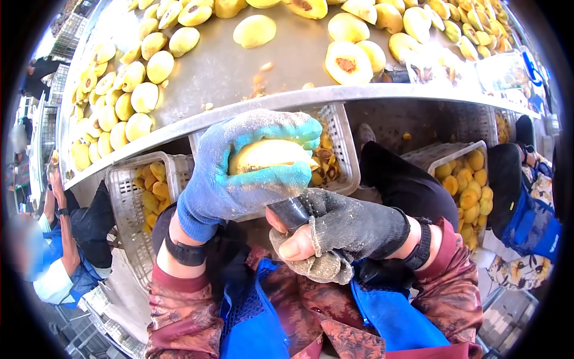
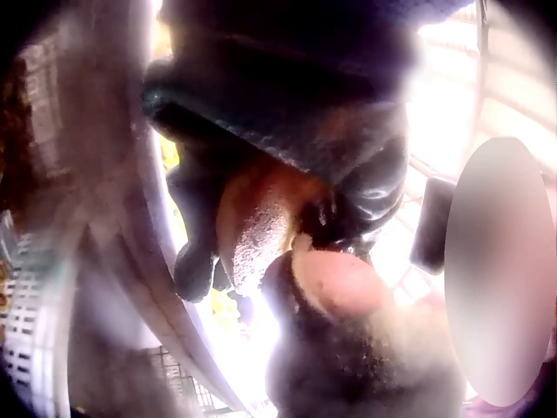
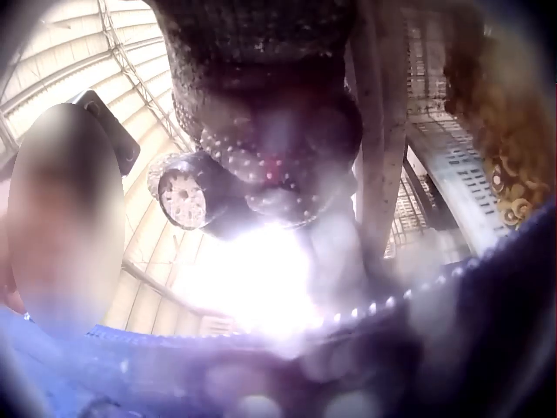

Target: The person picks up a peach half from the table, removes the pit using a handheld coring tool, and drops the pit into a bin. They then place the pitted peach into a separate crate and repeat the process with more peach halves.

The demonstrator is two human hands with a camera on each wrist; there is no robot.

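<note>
In the head view my left hand, in a blue and teal glove, holds a yellow peach with fingers above it and thumb below. The left wrist view shows part of this peach between dark-looking gloved fingers. Just below and to the right, my right hand wears a worn grey glove with bare fingertips. It grips a tool by its black handle, close against the left hand. The pale butt of the handle shows in the right wrist view; the tool's working end is hidden.
Ahead lies a metal table with a raised rim, bearing many yellow peach halves. Below its edge stand plastic crates of peach pieces, one at left, another at right. People sit at left and right.
</note>
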